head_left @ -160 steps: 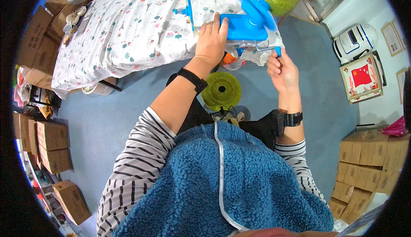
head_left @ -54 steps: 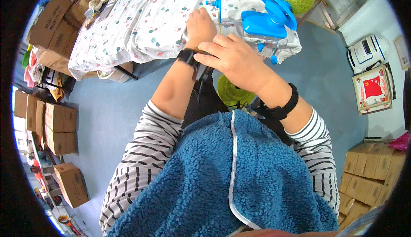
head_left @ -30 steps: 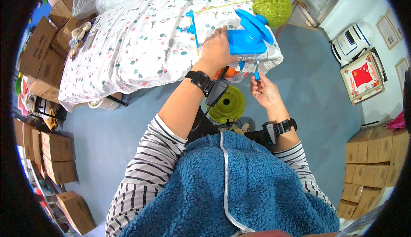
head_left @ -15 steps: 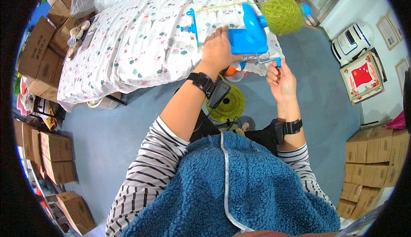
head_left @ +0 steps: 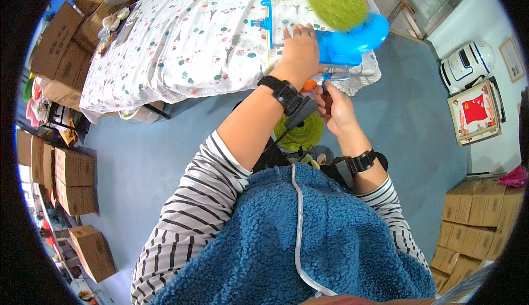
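Observation:
A blue plastic yarn winder (head_left: 335, 41) sits at the near right edge of the table, its tilted spindle blurred by motion. A fuzzy yellow-green ball of yarn (head_left: 337, 3) is wound on it. My left hand (head_left: 300, 57) grips the left side of the winder's base, fingers over the top and thumb towards the near edge. My right hand (head_left: 338, 109) is closed on the blue knob (head_left: 327, 77) of the metal crank, just below the base. A strand runs from the ball to the blue guide arm (head_left: 269, 24) left of my left hand.
The table wears a white patterned cloth (head_left: 182, 51). A yellow-green coil of yarn (head_left: 303, 132) lies below, near my legs, and an orange object (head_left: 309, 85) shows by the table edge. Cardboard boxes (head_left: 77, 173) stand left, more boxes (head_left: 471, 217) right. A white appliance (head_left: 467, 65) stands by the wall.
My right hand has swung the crank knob leftwards, towards my left hand. The yarn ball has tipped from the right of the winder to up and left. The view has shifted slightly.

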The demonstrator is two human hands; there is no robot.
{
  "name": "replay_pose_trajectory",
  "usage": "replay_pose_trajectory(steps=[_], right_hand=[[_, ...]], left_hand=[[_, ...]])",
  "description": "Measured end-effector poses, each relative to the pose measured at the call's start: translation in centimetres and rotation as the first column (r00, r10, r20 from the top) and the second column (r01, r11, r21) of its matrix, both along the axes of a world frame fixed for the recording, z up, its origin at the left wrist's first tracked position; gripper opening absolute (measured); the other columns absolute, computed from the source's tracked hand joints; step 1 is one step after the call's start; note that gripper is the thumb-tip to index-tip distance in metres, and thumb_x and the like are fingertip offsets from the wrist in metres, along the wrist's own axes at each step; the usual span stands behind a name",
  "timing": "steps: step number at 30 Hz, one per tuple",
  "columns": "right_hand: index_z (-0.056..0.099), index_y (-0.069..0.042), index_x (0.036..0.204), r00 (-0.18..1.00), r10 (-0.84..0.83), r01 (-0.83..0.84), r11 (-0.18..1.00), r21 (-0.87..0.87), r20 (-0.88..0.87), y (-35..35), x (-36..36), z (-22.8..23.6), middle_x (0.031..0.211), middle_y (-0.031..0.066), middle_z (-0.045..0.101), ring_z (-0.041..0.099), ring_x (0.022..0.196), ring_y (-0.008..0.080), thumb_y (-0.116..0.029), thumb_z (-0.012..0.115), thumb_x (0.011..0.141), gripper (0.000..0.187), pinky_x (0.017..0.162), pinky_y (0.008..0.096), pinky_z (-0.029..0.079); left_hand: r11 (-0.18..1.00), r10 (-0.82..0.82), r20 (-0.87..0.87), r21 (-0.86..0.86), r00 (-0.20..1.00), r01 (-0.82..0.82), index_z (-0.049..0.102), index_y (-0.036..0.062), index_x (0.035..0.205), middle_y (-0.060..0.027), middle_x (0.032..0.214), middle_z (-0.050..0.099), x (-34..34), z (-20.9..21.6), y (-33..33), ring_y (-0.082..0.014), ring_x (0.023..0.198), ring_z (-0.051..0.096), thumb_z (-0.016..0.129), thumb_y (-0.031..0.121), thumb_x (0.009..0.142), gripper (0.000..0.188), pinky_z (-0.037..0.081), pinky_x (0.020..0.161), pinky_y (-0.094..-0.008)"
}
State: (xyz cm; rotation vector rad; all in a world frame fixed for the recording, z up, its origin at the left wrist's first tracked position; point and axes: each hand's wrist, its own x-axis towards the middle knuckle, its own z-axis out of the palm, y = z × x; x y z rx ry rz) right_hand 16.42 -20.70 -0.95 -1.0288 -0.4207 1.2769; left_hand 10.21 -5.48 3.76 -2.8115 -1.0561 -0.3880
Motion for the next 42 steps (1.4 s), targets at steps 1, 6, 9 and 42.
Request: replay_pose_trajectory(steps=[1, 6, 9, 42], right_hand=[[0.053, -0.011, 0.087, 1.000, -0.016, 0.016, 1.000, -0.010, 0.009, -0.2, 0.1, -0.8, 0.066, -0.0004, 0.047, 0.041, 0.056, 0.0115, -0.041, 0.048, 0.103, 0.034, 0.051, 0.0267, 0.031], [0.051, -0.009, 0.087, 0.999, -0.044, 0.047, 0.992, -0.115, 0.022, -1.6, 3.5, -3.7, 0.067, -0.0006, 0.045, 0.039, 0.056, 0.0113, -0.035, 0.048, 0.103, 0.031, 0.051, 0.0270, 0.030], [0.051, -0.009, 0.087, 0.994, -0.104, 0.101, 0.992, -0.079, -0.031, -2.7, 5.9, -4.4, 0.067, -0.0010, 0.044, 0.037, 0.054, 0.0105, -0.035, 0.050, 0.103, 0.031, 0.049, 0.0256, 0.028], [0.056, -0.009, 0.082, 0.995, -0.017, 0.033, 0.987, -0.158, 0.100, -1.8, 3.8, -3.2, 0.061, -0.0012, 0.043, 0.037, 0.052, 0.0100, -0.038, 0.049, 0.102, 0.037, 0.047, 0.0253, 0.027]], left_hand=[[1.000, 0.005, -0.043, 0.024, 0.999, -0.004, 0.029, -0.0116, 0.146, -0.0252, 0.143, 0.045, 0.1, 0.1, 0.0, -0.0362, 0.135, 0.043, 0.077, 0.065, 0.067, 0.120, 0.031, 0.113, -0.0527], [1.000, 0.003, -0.156, -0.016, 0.988, -0.005, 0.024, -0.0137, 0.147, -0.0278, 0.145, 0.042, 0.4, 0.4, 0.2, -0.0394, 0.137, 0.040, 0.076, 0.065, 0.069, 0.122, 0.031, 0.114, -0.0504], [0.995, -0.022, -0.059, -0.093, 0.998, 0.017, 0.021, -0.0130, 0.148, -0.0287, 0.147, 0.039, 0.2, 0.0, 0.5, -0.0390, 0.137, 0.041, 0.078, 0.062, 0.069, 0.123, 0.034, 0.112, -0.0504], [0.987, -0.070, 0.302, -0.119, 0.951, 0.110, 0.037, -0.0077, 0.141, -0.0241, 0.134, 0.053, -0.5, -1.0, 0.4, -0.0378, 0.113, 0.061, 0.086, 0.050, 0.063, 0.108, 0.049, 0.096, -0.0443]])
